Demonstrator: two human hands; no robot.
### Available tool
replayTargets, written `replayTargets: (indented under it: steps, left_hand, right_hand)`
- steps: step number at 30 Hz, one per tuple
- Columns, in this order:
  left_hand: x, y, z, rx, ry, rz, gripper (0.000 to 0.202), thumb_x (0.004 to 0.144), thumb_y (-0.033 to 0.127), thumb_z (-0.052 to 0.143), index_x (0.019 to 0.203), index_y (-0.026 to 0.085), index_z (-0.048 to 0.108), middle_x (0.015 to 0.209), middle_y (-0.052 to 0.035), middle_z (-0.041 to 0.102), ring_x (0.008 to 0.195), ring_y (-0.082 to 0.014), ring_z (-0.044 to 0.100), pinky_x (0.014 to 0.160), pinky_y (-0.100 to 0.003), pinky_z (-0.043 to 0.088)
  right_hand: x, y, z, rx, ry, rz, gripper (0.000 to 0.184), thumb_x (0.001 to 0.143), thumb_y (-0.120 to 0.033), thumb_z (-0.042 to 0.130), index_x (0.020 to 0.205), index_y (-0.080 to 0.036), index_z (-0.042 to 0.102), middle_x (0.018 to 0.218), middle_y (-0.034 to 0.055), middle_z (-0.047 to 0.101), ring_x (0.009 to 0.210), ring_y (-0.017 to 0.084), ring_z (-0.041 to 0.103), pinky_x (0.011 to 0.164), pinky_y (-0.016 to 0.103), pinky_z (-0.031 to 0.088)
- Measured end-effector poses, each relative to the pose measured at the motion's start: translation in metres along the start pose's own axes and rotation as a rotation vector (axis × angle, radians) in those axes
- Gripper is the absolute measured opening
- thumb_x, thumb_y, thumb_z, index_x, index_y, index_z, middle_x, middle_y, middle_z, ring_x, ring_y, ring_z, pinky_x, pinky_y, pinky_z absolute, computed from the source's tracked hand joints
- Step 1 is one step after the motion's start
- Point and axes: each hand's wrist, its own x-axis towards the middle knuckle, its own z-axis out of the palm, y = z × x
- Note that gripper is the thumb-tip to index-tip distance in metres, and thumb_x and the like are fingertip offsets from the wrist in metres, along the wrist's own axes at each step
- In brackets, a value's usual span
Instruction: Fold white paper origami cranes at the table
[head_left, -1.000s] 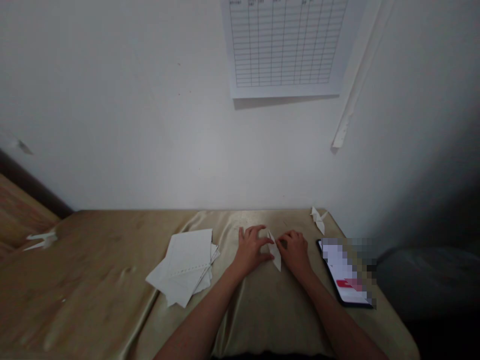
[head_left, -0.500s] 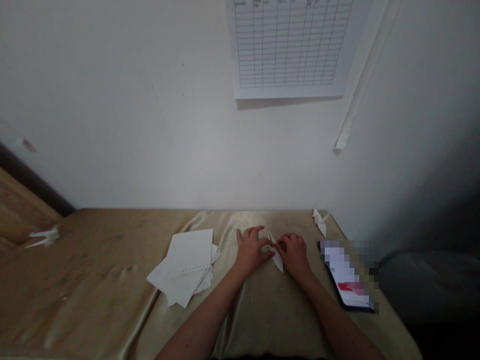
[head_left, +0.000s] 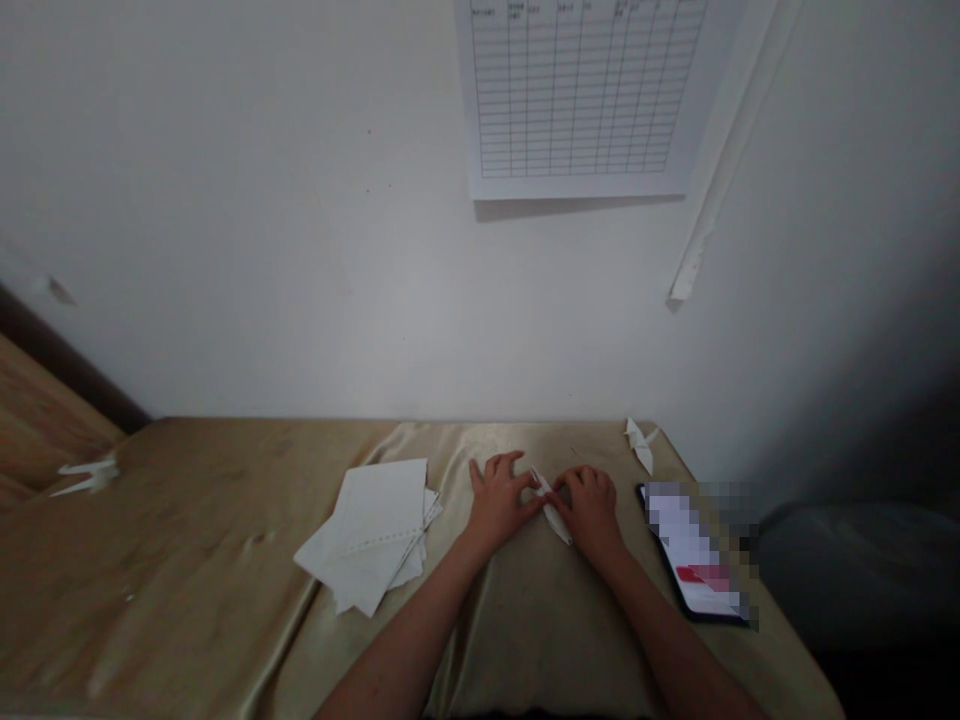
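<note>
A narrow piece of folded white paper (head_left: pixel 556 522) lies slantwise between my hands, just above or on the satin-like cloth. My left hand (head_left: pixel 501 500) pinches its left edge between thumb and index finger, the other fingers lifted and spread. From the other side, my right hand (head_left: pixel 589 505) grips the paper's middle with thumb and index finger, its remaining fingers curled. The fingertips hide part of the folds. To the left of my left hand rests a loose stack of white paper sheets (head_left: pixel 375 525), some with perforated edges.
A phone (head_left: pixel 697 560) with a lit, partly blurred screen lies right of my right arm. Behind it is a folded paper figure (head_left: pixel 640 445); another (head_left: pixel 90 474) sits at far left. The gold cloth (head_left: pixel 187 560) meets the wall, where a printed table sheet (head_left: pixel 577 100) hangs.
The folded paper looks narrower now and its lower tip has shifted slightly right. Both hands keep their pinch, with the fingertips a little closer together.
</note>
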Motion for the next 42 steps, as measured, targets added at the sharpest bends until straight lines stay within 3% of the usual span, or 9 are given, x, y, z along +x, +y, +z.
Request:
replayTargets:
  steps: [4, 11, 17, 24, 31, 35, 42]
  left_hand:
    - [0.000, -0.003, 0.001, 0.006, 0.002, -0.017, 0.026, 0.080, 0.053, 0.070, 0.098, 0.034, 0.071, 0.146, -0.0008, 0.046, 0.135, -0.0317, 0.034, 0.112, -0.072, 0.005]
    - [0.004, -0.008, 0.004, 0.074, 0.021, -0.125, 0.029, 0.085, 0.049, 0.066, 0.113, 0.041, 0.066, 0.145, -0.0023, 0.046, 0.135, -0.0321, 0.035, 0.111, -0.070, 0.015]
    - [0.007, -0.013, -0.001, 0.113, -0.001, -0.074, 0.031, 0.082, 0.045, 0.072, 0.112, 0.044, 0.067, 0.148, 0.0014, 0.044, 0.135, -0.0319, 0.036, 0.111, -0.068, 0.017]
    - [0.007, -0.010, -0.005, 0.150, 0.036, -0.032, 0.026, 0.079, 0.040, 0.077, 0.104, 0.037, 0.069, 0.143, -0.0004, 0.050, 0.133, -0.0322, 0.038, 0.111, -0.072, 0.012]
    - [0.006, -0.012, -0.004, 0.093, 0.069, 0.022, 0.019, 0.079, 0.033, 0.077, 0.097, 0.037, 0.072, 0.139, 0.0007, 0.053, 0.133, -0.0286, 0.040, 0.113, -0.070, 0.009]
    - [0.006, -0.015, -0.001, 0.091, 0.101, 0.055, 0.017, 0.079, 0.031, 0.077, 0.095, 0.037, 0.074, 0.138, 0.0004, 0.054, 0.132, -0.0286, 0.041, 0.114, -0.070, 0.008]
    - [0.005, -0.017, -0.001, 0.097, 0.138, 0.117, 0.014, 0.080, 0.033, 0.076, 0.093, 0.037, 0.075, 0.134, -0.0001, 0.058, 0.128, -0.0283, 0.045, 0.113, -0.071, 0.010]
  right_hand:
    - [0.001, -0.001, -0.003, 0.019, -0.025, -0.059, 0.016, 0.086, -0.040, 0.066, 0.092, -0.026, 0.068, 0.106, 0.0058, 0.063, 0.114, 0.028, 0.044, 0.104, 0.045, 0.028]
    - [0.002, -0.006, -0.009, 0.024, -0.009, -0.076, 0.015, 0.084, -0.031, 0.069, 0.098, -0.026, 0.069, 0.107, 0.0052, 0.064, 0.114, 0.027, 0.045, 0.104, 0.045, 0.027]
    - [0.000, -0.012, -0.018, 0.090, -0.058, -0.184, 0.008, 0.088, -0.028, 0.065, 0.089, -0.030, 0.072, 0.106, 0.0021, 0.065, 0.106, 0.022, 0.051, 0.098, 0.041, 0.030]
    - [0.002, -0.008, -0.024, 0.058, -0.077, -0.159, 0.013, 0.089, -0.026, 0.064, 0.091, -0.033, 0.075, 0.107, 0.0017, 0.066, 0.106, 0.021, 0.053, 0.093, 0.040, 0.030]
    - [0.003, -0.009, -0.026, -0.006, -0.083, -0.247, 0.017, 0.091, -0.020, 0.060, 0.091, -0.030, 0.074, 0.101, 0.0004, 0.069, 0.103, 0.018, 0.056, 0.098, 0.040, 0.026]
    - [0.002, -0.010, -0.026, -0.068, -0.070, -0.310, 0.018, 0.090, -0.018, 0.061, 0.092, -0.030, 0.074, 0.101, 0.0010, 0.070, 0.103, 0.019, 0.056, 0.098, 0.041, 0.025]
    - [0.002, -0.006, -0.018, -0.066, -0.055, -0.292, 0.023, 0.091, -0.019, 0.061, 0.100, -0.035, 0.074, 0.103, 0.0024, 0.068, 0.100, 0.020, 0.057, 0.093, 0.039, 0.028]
